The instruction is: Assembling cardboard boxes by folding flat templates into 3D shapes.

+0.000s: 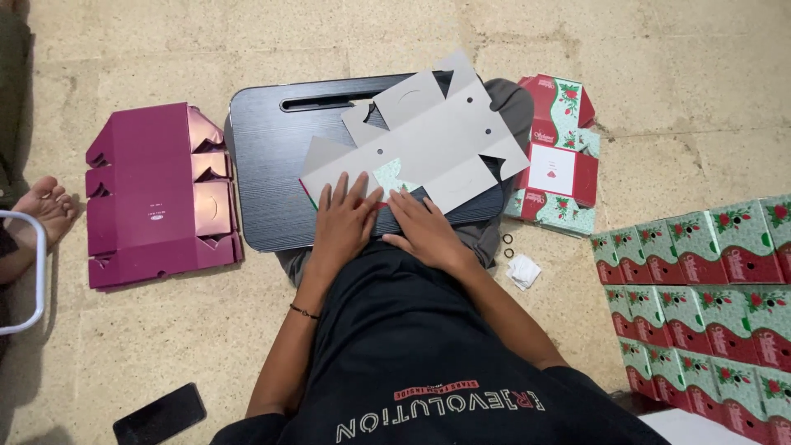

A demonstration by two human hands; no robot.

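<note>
A flat, unfolded cardboard box blank (428,144), grey side up, lies on a black lap tray (272,165). Its near flap is folded over, showing a green and red printed side (391,177). My left hand (346,218) presses flat on that near edge, fingers spread. Beside it, my right hand (424,227) also presses down on the folded flap. Both hands rest palm down on the cardboard; neither grips anything.
A stack of flat maroon box blanks (156,194) lies left of the tray. Flat printed blanks (560,156) lie to the right, with several folded green and red boxes (709,297) stacked further right. A phone (161,414), two small rings (508,245) and another person's foot (45,206) are on the floor.
</note>
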